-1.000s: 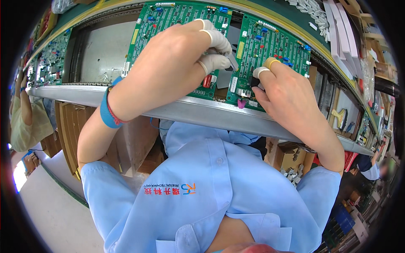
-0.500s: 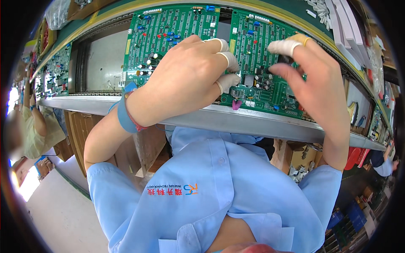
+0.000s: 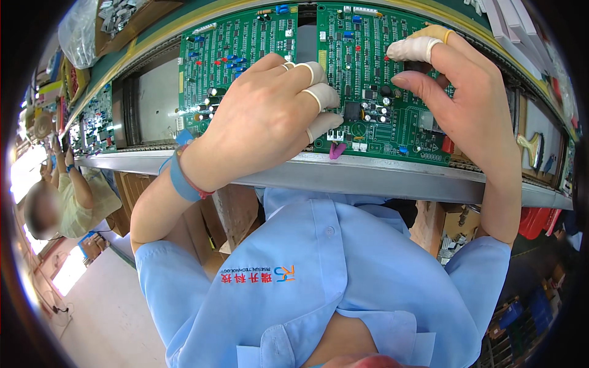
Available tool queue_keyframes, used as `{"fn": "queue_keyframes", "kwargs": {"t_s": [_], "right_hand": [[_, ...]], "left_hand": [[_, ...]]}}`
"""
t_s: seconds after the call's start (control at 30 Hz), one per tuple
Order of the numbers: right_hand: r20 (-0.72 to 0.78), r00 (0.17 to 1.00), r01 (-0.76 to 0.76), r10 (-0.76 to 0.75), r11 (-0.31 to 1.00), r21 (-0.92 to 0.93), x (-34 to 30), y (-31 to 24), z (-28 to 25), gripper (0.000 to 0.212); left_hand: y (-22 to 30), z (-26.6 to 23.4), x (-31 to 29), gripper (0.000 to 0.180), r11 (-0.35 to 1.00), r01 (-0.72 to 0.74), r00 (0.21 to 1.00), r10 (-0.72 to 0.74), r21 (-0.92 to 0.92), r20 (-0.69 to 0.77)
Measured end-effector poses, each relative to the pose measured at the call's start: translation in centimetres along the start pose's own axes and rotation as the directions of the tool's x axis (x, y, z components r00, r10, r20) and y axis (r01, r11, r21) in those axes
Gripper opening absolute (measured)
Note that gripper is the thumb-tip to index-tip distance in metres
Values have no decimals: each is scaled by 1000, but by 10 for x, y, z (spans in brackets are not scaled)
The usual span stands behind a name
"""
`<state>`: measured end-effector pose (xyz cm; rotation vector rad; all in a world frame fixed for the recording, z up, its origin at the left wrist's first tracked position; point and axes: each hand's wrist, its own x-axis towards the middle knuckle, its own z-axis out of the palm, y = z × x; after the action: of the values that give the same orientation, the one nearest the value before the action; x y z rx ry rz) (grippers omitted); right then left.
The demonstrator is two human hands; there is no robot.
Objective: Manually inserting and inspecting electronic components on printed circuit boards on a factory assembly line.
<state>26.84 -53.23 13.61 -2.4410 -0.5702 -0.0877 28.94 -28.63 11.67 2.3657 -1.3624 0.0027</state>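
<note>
Two green circuit boards lie side by side on the rail line. My left hand (image 3: 270,116) reaches over the right-hand circuit board (image 3: 402,132), its cot-covered fingers curled at the board's left edge. Those fingertips are beside a black square component (image 3: 352,110) and a white connector (image 3: 335,135); whatever they pinch is hidden. A purple piece (image 3: 336,151) sits at the board's front edge. My right hand (image 3: 460,86) hovers over the same board's right side, thumb and cot-covered index finger apart, with nothing visible between the tips. Near the thumb stands a round black component (image 3: 385,91).
The left-hand circuit board (image 3: 245,40) is partly covered by my left hand. A metal rail (image 3: 294,170) runs along the front. At the far left are a cardboard box of small parts (image 3: 119,18) and a plastic bag (image 3: 78,37). A brush (image 3: 532,150) lies at the right. Another person (image 3: 86,196) works at the left.
The boards appear shifted slightly left in the view. A dark part showed between my right thumb and index finger before; now that gap looks bare. My left hand stays at the board's edge.
</note>
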Motion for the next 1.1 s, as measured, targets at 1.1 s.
{"fn": "queue_keyframes", "kwargs": {"t_s": [1.1], "right_hand": [[150,988,-78,31,943,323,63,-48,24,31]], "left_hand": [[-263,-163,-19,19,728,573,804,-589,377,-86]]}}
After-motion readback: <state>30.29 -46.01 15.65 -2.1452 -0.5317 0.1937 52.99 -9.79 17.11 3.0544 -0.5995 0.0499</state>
